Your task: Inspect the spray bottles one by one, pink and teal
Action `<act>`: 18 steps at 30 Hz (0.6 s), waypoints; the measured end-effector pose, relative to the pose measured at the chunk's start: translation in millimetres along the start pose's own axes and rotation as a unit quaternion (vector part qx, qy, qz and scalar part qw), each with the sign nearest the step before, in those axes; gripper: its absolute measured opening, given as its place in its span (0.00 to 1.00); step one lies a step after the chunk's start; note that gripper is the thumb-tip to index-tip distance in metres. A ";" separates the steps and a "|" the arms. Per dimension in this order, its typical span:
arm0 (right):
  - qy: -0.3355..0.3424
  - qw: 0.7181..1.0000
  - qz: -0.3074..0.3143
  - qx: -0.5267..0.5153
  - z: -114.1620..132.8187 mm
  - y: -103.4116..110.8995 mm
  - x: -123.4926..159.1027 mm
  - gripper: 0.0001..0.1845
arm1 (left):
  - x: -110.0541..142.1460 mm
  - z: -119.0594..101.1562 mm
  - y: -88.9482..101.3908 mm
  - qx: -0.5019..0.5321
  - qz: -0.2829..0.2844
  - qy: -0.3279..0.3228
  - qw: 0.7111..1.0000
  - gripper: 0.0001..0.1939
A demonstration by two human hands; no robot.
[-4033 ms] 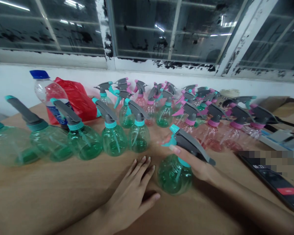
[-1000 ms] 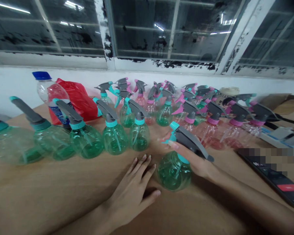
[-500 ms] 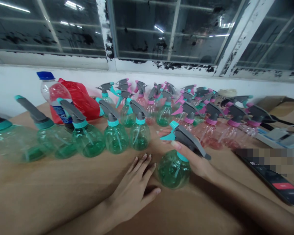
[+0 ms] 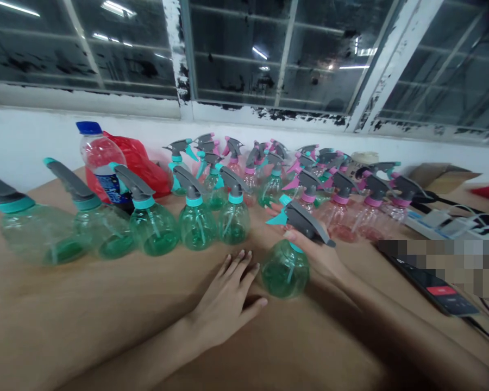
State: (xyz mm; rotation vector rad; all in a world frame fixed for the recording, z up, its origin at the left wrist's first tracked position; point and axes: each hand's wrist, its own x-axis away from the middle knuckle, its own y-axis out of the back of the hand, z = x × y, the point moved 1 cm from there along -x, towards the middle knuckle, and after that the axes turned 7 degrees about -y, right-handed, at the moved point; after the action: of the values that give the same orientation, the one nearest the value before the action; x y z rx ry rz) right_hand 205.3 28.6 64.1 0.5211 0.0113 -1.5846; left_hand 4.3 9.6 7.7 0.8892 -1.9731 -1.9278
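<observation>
My right hand point(image 4: 318, 252) is wrapped around the neck of a green spray bottle point(image 4: 284, 271), thumb in front and fingers partly hidden behind the grey and turquoise spray head. Some green liquid shows inside this bottle. Just left of it, my left hand point(image 4: 228, 293) lies palm down on the table with fingers stretched out, holding nothing. Beyond the left hand stands a row of similar green spray bottles, the nearest being one point(image 4: 233, 222) with a turquoise collar. Pink spray bottles point(image 4: 342, 220) with grey and pink heads stand behind the right hand.
More green and pink spray bottles crowd the back along the wall. A blue-capped plastic bottle point(image 4: 101, 157) and a red bag point(image 4: 142, 163) stand at back left. To the right are a phone point(image 4: 436, 288), a power strip point(image 4: 452, 225) with cables, and a cardboard box point(image 4: 442, 176).
The camera view has shifted slightly. Both hands and the held spray bottle keep nearly the same places on the table, with the same hold.
</observation>
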 end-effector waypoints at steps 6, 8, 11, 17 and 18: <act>-0.009 0.997 -0.039 0.069 -0.5 5.3 13.7 0.19 | -1.0 2.0 -4.0 -0.011 -0.007 -0.011 1.000 0.29; 0.020 0.994 -0.044 0.096 -0.7 6.8 22.3 0.25 | -1.6 2.3 -4.5 -0.018 -0.005 -0.014 1.000 0.30; 0.065 0.981 -0.071 0.171 -0.9 9.5 35.9 0.33 | -1.8 2.5 -5.4 -0.026 -0.003 -0.017 1.000 0.30; 0.052 0.961 -0.112 0.246 -0.3 11.4 41.5 0.29 | -0.9 2.1 -4.9 -0.034 -0.004 -0.017 0.999 0.29; 0.050 0.961 -0.113 0.248 -0.6 10.9 38.4 0.29 | -0.9 2.1 -4.3 -0.034 -0.004 -0.016 0.999 0.29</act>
State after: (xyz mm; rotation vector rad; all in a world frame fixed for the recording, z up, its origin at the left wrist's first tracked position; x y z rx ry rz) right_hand 216.2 -8.5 54.2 1.0210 -0.2658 -1.7880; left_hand 4.9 12.1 3.6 0.8546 -1.9108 -2.0127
